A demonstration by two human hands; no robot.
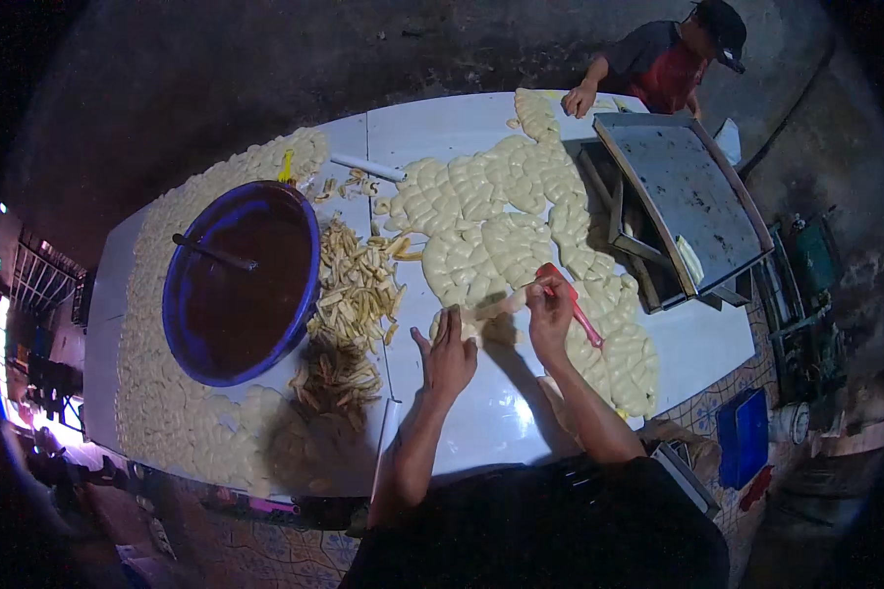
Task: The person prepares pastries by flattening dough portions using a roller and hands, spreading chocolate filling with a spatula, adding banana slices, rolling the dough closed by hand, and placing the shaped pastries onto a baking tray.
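My left hand [447, 353] is palm down with fingers apart, its fingertips at a small dough lump on the white table [481, 402]. A pale, flat strip [496, 306], perhaps dough, stretches between that spot and my right hand [548, 314], whose fingers are closed on its end. A red scraper [584, 324] lies on the rounded cream dough pieces [491, 250], partly behind my right hand. To the left, pale banana-like strips [354, 280] lie heaped beside a blue basin [309, 285] of dark brown liquid, with a dark handle sticking out.
Another person [663, 69] stands at the far edge, a hand near the dough. Stacked metal trays [688, 196] sit at the right. White rods [368, 167] lie on the table. A blue crate [742, 437] is below its right edge. More dough covers the left side.
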